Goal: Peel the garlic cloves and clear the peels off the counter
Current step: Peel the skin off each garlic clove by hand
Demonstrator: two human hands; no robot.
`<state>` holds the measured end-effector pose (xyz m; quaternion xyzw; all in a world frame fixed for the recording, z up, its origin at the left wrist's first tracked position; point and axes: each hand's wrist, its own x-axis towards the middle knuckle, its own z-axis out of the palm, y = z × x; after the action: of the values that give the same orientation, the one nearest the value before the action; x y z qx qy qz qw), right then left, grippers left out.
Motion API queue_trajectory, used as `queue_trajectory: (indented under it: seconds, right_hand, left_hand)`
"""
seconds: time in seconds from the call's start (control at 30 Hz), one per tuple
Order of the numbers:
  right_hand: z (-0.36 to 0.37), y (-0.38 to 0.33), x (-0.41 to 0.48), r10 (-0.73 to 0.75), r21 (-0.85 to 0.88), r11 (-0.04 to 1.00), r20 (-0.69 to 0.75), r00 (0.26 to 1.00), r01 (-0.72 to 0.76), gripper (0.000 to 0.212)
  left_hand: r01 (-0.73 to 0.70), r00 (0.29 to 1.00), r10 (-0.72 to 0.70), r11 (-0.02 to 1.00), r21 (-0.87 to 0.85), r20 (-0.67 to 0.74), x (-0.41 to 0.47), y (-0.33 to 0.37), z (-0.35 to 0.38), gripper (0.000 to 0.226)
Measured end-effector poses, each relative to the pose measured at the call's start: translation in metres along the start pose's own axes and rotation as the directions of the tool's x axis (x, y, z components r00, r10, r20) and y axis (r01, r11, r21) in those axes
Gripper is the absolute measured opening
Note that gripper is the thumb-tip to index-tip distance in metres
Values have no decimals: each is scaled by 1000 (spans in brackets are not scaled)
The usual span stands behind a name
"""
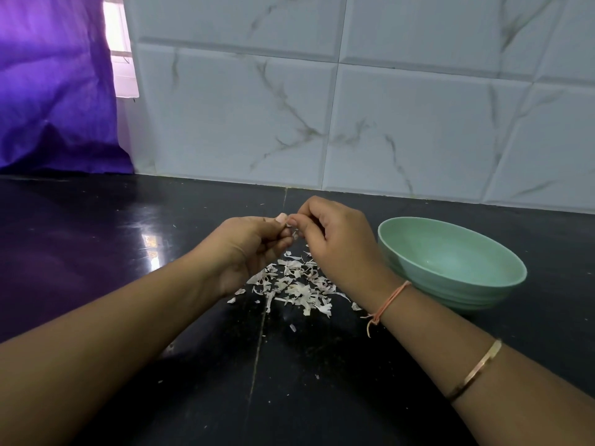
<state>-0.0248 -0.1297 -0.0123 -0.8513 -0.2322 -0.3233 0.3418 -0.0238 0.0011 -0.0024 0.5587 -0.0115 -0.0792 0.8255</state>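
The left hand point(254, 243) and the right hand point(335, 239) meet fingertip to fingertip, raised a little above the counter, directly over the heap of peels point(296, 284). That placing looks deliberate: whatever tears loose drops onto the one pile, which will make the sweeping-up easier.

The left hand is curled, its thumb and fingers closed round a garlic clove point(282, 217). Only a small pale, pinkish end of the clove shows between the two hands, and the rest is hidden inside the grip. The right hand is also curled. Its thumb and first fingers pinch at the exposed end of the clove, apparently to catch the papery skin and pull it away while the left hand holds the clove steady. A scrap of skin point(294, 235) hangs just below the pinch. I cannot tell whether it is attached or already loose.

A thread band point(391, 299) sits at the right wrist and a thin bangle point(479, 370) further up the forearm.

The peels lie scattered on the black counter point(96, 252) under and between the wrists. Just to the right, near the right wrist, stands a pale green bowl point(450, 252), probably there to take the peeled cloves. Behind it all are a marbled tile wall point(386, 107) and, at the far left, a purple curtain point(54, 91). Judging by the pile, the peeling is well along and the clearing is not yet begun.
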Motion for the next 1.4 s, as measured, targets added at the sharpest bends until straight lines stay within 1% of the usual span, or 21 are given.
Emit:
queue_trajectory:
  seconds: [0.13,0.23,0.3,0.37,0.47,0.53,0.7,0.77,0.87,1.0,1.1,1.17,1.27,1.33,1.4]
  right_hand:
    - [0,3,2,-99,-80,992,15,995,100,23]
    - [-1,3,3,-135,-90,987,7,991,135,25]
    - [-1,3,3,-136,-71,988,-2,991,135,23]
    - [-3,1,3,-99,-4,995,-18,995,99,19]
    - [-4,-1,2,37,184,982,-17,999,-34,15]
    - [-3,-2,2,90,255,963,-1,996,-87,14]
    - [-1,-2,-1,91,278,956,14,996,-91,15]
    - [0,-3,0,122,301,945,29,992,-126,15]
    - [1,-4,2,233,404,878,113,966,-259,18]
    - [1,-4,2,336,549,725,244,909,-416,22]
    - [-1,-4,2,357,625,619,317,879,-476,20]
    - [-2,-3,2,346,661,574,338,875,-483,12]
    - [-3,-1,2,346,680,557,332,877,-477,4]
    - [-3,0,2,345,681,561,326,880,-472,6]
    - [-4,-1,2,331,668,590,311,891,-453,11]
  left_hand:
    - [117,993,-117,990,-81,1,-1,2,0,27]
    - [169,986,-168,980,-105,21,-1,4,-1,28]
    - [186,982,-183,976,-112,35,-1,4,-2,27]
    - [197,980,-192,972,-126,49,-1,4,-2,25]
    - [213,976,-205,967,-140,70,0,5,-3,22]
    - [209,977,-201,970,-126,71,1,5,-4,21]
    - [119,992,-119,993,3,35,4,1,-4,19]
    - [91,995,-92,995,39,31,5,-1,-4,18]
    - [58,998,-60,996,70,28,3,-2,-2,19]
    - [-4,1000,2,992,129,9,1,-3,2,22]
    - [-32,999,35,989,144,-13,1,-4,3,24]
    - [-34,998,39,993,112,-40,3,-4,1,26]
    - [-23,997,28,998,59,-74,5,-2,-2,26]
    - [-23,996,27,999,49,-82,6,-2,-2,26]
    - [-42,994,50,996,79,-98,6,-2,-2,26]
